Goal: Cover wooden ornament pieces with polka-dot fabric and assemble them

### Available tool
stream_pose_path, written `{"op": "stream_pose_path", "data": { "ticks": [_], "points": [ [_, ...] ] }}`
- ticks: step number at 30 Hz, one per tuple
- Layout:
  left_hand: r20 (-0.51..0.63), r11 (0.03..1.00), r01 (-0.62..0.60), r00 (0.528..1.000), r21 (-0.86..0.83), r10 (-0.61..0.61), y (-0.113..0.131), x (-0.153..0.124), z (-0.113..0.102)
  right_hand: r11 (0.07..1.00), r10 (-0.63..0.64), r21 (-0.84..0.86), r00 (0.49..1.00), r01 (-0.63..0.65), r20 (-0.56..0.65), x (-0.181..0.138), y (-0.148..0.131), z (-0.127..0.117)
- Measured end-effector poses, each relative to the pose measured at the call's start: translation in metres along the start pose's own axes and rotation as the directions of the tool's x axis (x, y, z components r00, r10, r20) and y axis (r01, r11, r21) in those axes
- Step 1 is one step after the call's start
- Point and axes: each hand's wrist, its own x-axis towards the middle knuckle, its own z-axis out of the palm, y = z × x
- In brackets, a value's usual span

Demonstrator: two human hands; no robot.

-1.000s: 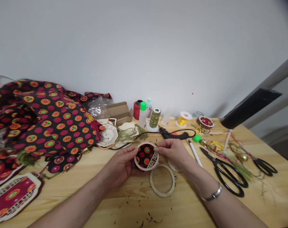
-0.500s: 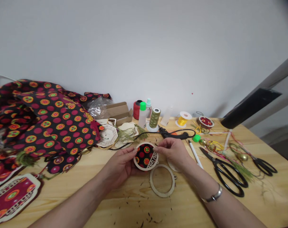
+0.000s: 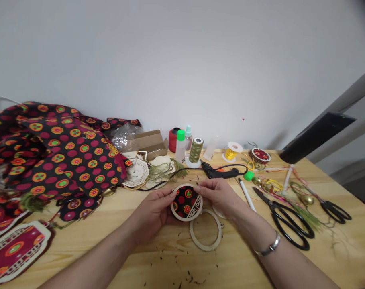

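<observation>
A round wooden frame backed with patterned fabric [image 3: 185, 200] is held up over the table, its lower right side crossed by a cut-out lattice. My left hand [image 3: 156, 206] pinches its left edge between thumb and fingers. At the upper right edge, my right hand [image 3: 217, 194] grips it with the thumb and fingertips. Just below lies a plain wooden ring [image 3: 205, 247] with a small loop on its side. Part of a pale round piece [image 3: 219, 212] shows under my right hand; the rest is hidden.
Black-handled scissors [image 3: 286, 220] and a white pen [image 3: 247, 194] lie to the right, with smaller scissors [image 3: 335, 210] beyond. A black glue gun [image 3: 221, 171], thread spools [image 3: 196, 150] and bottles [image 3: 180, 146] stand behind. Patterned fabric [image 3: 64, 148] is heaped at left.
The round frame has moved slightly down and right, turned a little more toward me. Both hands keep their hold on it.
</observation>
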Motion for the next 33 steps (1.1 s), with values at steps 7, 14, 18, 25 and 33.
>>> {"op": "stream_pose_path", "data": {
  "ticks": [7, 14, 18, 25, 33],
  "points": [
    [0.009, 1.0, 0.019, 1.0, 0.011, -0.019, -0.0003, 0.0005, 0.0007, 1.0, -0.008, -0.011, 0.999, 0.008, -0.043, 0.0023, 0.0023, 0.0007],
    [0.021, 1.0, 0.007, 1.0, 0.011, -0.007, -0.0019, 0.002, -0.0008, 1.0, -0.009, 0.012, 0.998, 0.01, -0.059, 0.0019, 0.0047, 0.0018],
    [0.006, 1.0, 0.003, 1.0, 0.005, -0.003, -0.0023, 0.0014, 0.0, 1.0, -0.001, 0.018, 0.998, 0.002, -0.067, 0.0022, 0.0051, 0.0024],
    [-0.02, 1.0, 0.002, 1.0, 0.023, -0.002, 0.0034, -0.0009, 0.0018, 1.0, -0.017, 0.02, 0.991, 0.02, -0.131, 0.0021, 0.0013, 0.0016],
    [-0.046, 0.987, 0.053, 0.998, 0.153, -0.046, -0.0025, -0.0003, -0.0006, 0.998, -0.039, 0.033, 0.984, 0.045, -0.174, 0.0014, -0.0023, 0.0034]
  ]
}}
